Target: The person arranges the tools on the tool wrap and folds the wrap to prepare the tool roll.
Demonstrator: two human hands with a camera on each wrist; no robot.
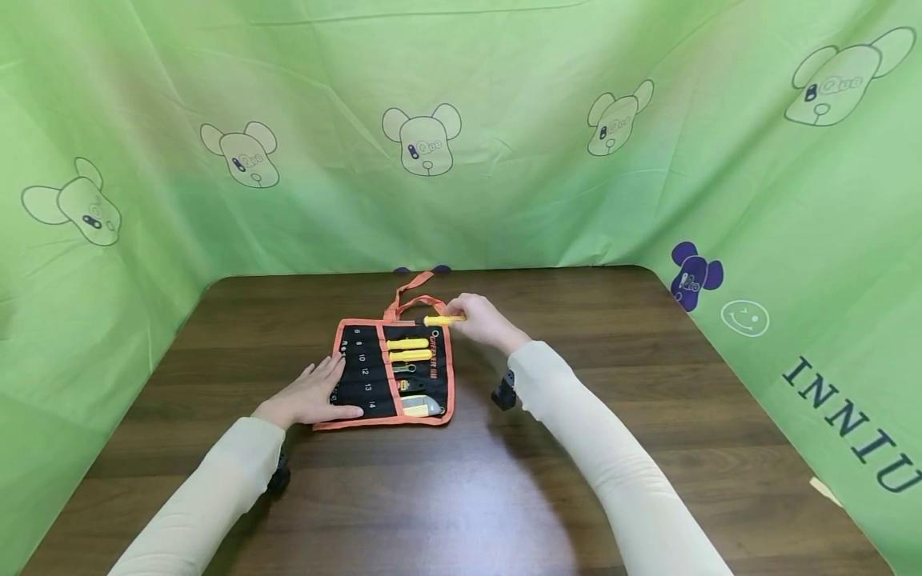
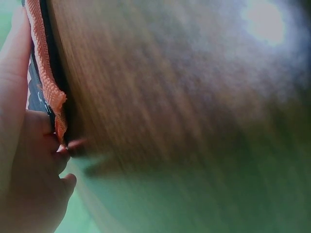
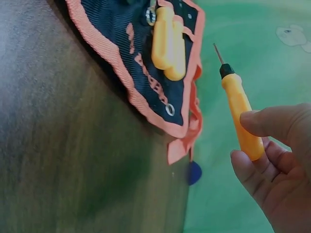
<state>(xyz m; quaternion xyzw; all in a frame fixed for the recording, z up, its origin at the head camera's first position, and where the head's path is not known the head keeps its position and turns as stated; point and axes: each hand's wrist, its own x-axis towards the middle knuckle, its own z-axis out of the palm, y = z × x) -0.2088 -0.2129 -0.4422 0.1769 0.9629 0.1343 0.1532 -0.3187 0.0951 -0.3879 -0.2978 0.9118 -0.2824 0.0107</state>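
A black tool pouch with orange trim lies spread out on the table. My left hand rests on its left part with straight, spread fingers. A screwdriver with a yellow handle, black collar and thin metal shaft is pinched between the thumb and fingers of my right hand. It is held at the pouch's top edge, its shaft pointing left. Two yellow handles stick out of the pouch's pockets. Below them sit a small ring-ended wrench and a grey-and-yellow tool.
Orange straps trail from the pouch's top toward the back edge of the brown wooden table. A green printed cloth hangs behind and along both sides. A black wrist device hangs under my right sleeve.
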